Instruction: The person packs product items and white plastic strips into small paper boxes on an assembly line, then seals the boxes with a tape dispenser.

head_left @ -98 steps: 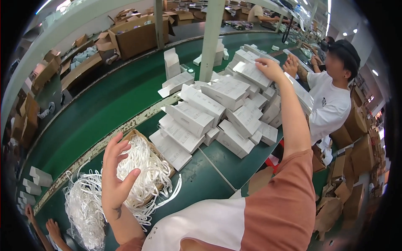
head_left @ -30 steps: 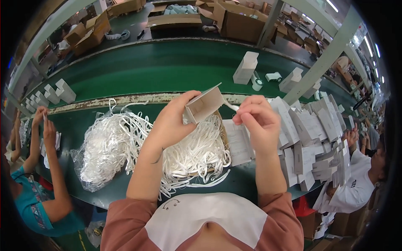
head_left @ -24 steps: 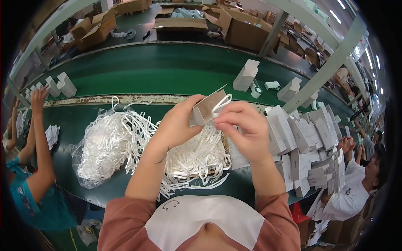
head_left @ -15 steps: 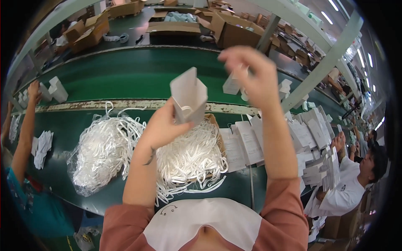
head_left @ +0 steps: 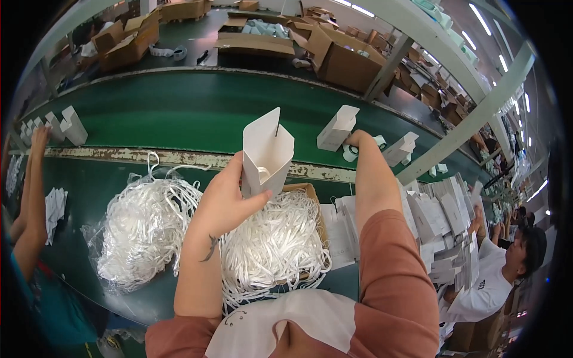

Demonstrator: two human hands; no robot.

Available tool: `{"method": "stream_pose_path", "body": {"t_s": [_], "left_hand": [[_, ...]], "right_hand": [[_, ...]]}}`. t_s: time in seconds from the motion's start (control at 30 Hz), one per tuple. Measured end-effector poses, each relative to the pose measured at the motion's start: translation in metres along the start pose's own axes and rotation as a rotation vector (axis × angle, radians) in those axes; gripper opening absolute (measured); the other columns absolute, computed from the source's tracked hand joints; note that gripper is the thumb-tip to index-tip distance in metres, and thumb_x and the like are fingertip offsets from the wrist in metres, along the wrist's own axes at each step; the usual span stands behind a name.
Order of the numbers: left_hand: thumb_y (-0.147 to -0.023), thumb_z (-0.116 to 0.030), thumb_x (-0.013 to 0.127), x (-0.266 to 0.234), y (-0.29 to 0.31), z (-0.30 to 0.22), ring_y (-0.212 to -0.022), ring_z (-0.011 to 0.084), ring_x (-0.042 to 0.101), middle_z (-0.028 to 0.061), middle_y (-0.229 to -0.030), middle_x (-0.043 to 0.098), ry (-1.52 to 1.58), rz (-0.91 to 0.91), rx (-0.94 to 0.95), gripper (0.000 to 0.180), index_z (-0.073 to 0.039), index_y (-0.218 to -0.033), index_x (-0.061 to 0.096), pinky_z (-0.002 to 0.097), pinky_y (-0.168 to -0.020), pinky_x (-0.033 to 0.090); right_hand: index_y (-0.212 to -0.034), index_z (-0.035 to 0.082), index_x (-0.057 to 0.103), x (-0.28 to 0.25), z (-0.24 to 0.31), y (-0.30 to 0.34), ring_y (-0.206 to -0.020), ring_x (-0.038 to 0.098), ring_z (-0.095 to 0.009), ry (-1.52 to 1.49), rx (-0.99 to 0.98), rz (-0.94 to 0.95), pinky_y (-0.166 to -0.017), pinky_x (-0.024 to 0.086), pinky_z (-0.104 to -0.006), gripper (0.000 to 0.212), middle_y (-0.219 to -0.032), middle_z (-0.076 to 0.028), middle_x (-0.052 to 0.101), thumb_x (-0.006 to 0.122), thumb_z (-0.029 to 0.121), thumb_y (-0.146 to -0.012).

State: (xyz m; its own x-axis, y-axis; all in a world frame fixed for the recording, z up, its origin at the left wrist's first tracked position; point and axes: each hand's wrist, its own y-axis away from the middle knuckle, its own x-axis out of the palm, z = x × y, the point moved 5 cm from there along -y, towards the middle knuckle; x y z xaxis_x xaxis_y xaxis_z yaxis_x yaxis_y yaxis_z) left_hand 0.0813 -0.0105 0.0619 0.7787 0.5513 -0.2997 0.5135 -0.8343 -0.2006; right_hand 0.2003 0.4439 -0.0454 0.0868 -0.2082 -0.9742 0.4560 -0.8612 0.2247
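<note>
My left hand (head_left: 221, 200) is closed around an open white carton (head_left: 253, 174), held upright with its flaps raised. A small white loop shows inside the carton. My right arm stretches over the green conveyor belt, and my right hand (head_left: 356, 139) is beside a standing white box (head_left: 336, 132). Its fingers are mostly hidden, so I cannot tell whether they grip anything. Just below that hand lies a small white ring-shaped piece (head_left: 350, 153). Under my left hand, a shallow cardboard tray (head_left: 321, 221) holds a heap of white cords (head_left: 271, 247).
A clear plastic bag of white cords (head_left: 143, 232) lies left of the tray. Flat white cartons (head_left: 430, 218) are piled at the right. More white boxes (head_left: 73, 126) stand on the belt (head_left: 185, 113). A metal post (head_left: 471, 113) slants at the right. Co-workers sit on both sides.
My right hand, raised and blurred before, has come down onto the far side of the belt beside the standing box. My left hand still holds the open carton.
</note>
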Motion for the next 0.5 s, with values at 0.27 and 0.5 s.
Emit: {"method": "stream_pose_path", "body": {"t_s": [0.27, 0.5], "left_hand": [[-0.067, -0.018, 0.067, 0.003, -0.001, 0.002, -0.101, 0.0300, 0.056, 0.0195, -0.110, 0.055, -0.036, 0.021, -0.022, 0.066, 0.000, -0.124, 0.039, 0.0351, -0.086, 0.043], [-0.067, -0.018, 0.067, 0.009, -0.004, 0.005, -0.100, 0.0309, 0.056, 0.0201, -0.110, 0.055, -0.092, -0.001, 0.020, 0.066, -0.001, -0.124, 0.039, 0.0352, -0.085, 0.044]], "right_hand": [[-0.092, 0.005, 0.066, -0.083, 0.010, 0.028, -0.085, 0.063, -0.024, -0.121, 0.064, -0.069, -0.075, 0.049, -0.0341, 0.039, -0.101, -0.013, 0.062, 0.067, 0.031, -0.062], [-0.131, 0.017, 0.035, -0.176, 0.077, 0.186, -0.094, 0.048, -0.017, -1.012, -0.577, -0.132, -0.083, 0.040, -0.0298, 0.064, -0.102, -0.006, 0.048, 0.061, 0.014, -0.073]]}}
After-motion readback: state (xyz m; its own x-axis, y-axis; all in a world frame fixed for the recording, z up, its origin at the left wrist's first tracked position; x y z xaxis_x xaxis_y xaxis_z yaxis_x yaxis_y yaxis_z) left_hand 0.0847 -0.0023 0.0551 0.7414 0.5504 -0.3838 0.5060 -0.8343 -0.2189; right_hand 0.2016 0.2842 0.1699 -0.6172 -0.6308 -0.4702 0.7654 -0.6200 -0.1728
